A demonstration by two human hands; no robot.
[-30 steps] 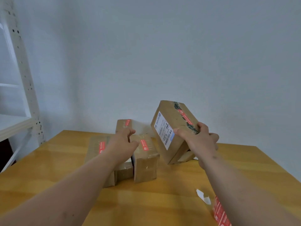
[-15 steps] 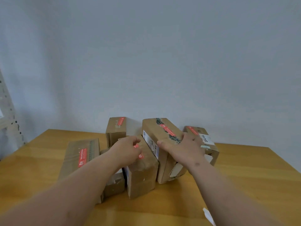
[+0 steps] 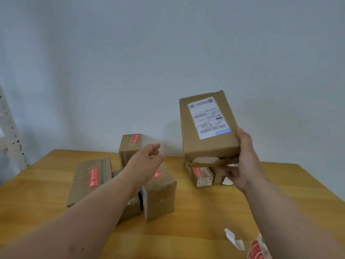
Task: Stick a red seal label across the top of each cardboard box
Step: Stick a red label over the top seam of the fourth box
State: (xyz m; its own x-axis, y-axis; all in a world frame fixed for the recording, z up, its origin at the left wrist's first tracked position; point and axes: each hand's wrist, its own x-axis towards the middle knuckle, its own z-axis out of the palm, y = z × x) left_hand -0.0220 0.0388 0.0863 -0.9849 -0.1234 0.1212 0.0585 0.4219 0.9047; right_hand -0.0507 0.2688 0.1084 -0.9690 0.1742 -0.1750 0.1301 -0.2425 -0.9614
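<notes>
My right hand holds a cardboard box up above the table, its white shipping label facing me. My left hand hovers open over the group of boxes, touching nothing. Below it stands a box with a red seal. A flat box with a red seal lies at the left, and an upright sealed box stands at the back. Under the raised box sits a small sealed box. A strip of red seal labels lies at the front right, partly behind my right forearm.
The wooden table runs to a grey wall. A white scrap of label backing lies near the red labels. Another brown box sits beside the small sealed one. A white metal shelf frame stands at the far left.
My right hand has lifted a box from the group and turned its shipping label toward me. My left hand came off the box it rested on and opened.
</notes>
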